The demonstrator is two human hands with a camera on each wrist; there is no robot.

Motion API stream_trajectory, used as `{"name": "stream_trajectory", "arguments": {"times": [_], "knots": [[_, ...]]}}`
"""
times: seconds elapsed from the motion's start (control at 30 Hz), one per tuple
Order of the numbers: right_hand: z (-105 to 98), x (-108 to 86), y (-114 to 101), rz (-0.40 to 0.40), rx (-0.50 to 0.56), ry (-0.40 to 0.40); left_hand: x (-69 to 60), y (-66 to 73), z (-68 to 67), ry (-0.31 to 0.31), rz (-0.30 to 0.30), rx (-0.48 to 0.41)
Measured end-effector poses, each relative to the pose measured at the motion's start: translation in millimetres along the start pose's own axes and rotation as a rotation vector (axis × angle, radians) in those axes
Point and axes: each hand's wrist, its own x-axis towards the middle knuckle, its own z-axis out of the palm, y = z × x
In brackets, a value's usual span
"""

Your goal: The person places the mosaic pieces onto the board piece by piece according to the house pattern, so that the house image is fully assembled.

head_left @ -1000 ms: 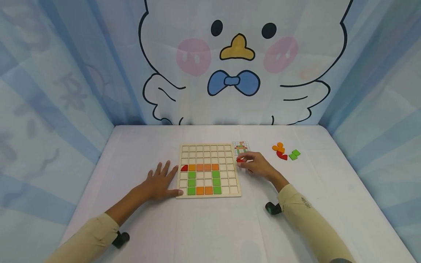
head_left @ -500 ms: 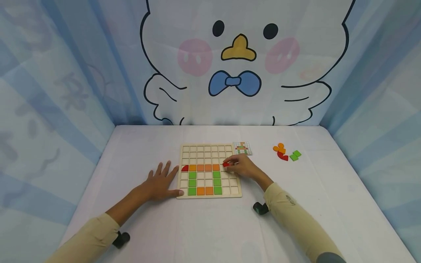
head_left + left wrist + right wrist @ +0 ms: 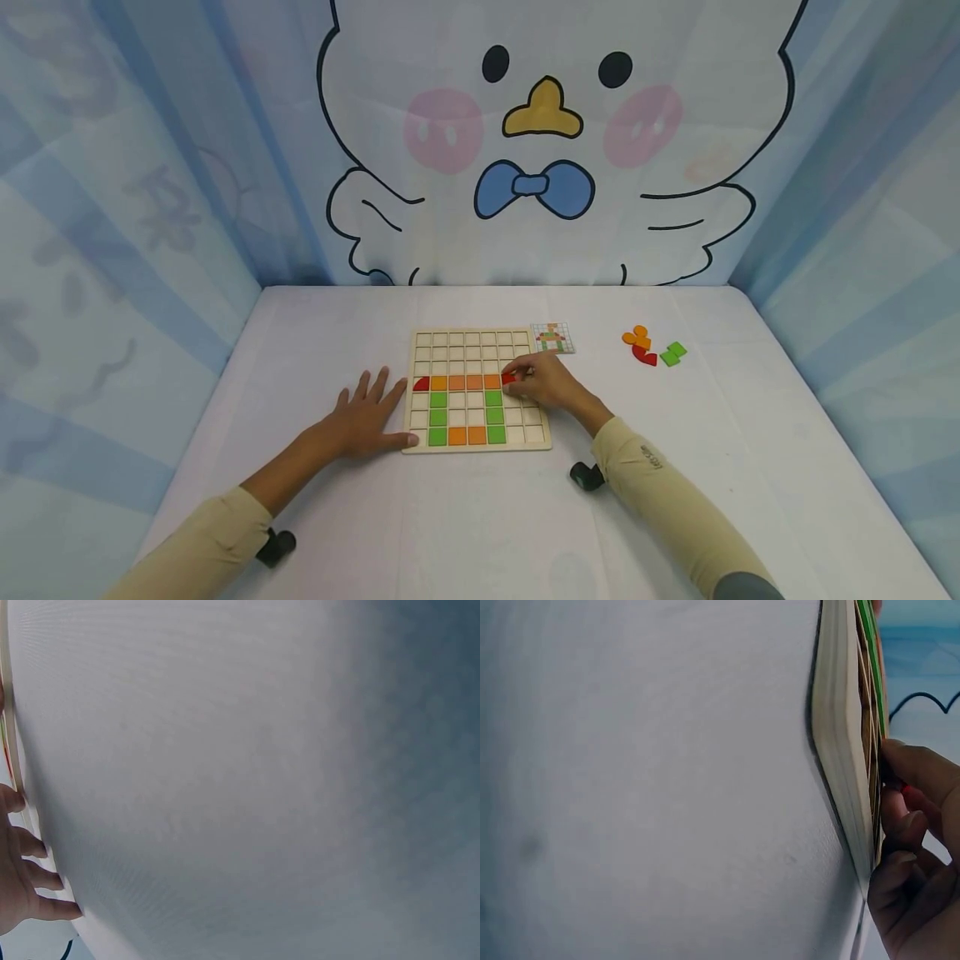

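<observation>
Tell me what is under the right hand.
Part of the grid board, plus a red piece that the right hand pinches. Some cells at the board's right side and part of the red piece are covered, so those cells' contents cannot be seen.

Head view looks down; close wrist views share the board.

The board is lying under the right hand, mostly left of its grip; the card is lying behind and right, loose pieces farther right.
</observation>
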Motion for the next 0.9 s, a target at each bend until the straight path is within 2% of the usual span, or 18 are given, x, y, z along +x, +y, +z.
{"name": "stream_trajectory", "arguments": {"times": [0.47,0.9], "knots": [[-2.8,-1.1,0.6,0.011,-0.085,0.031,-0.6,-0.3,0.0,0.016,0.022,-0.008],[-0.5,-1.2,1.3,0.020,-0.085,0.047,1.0,-2.4,1.9,0.013,0.016,-0.008]]}}
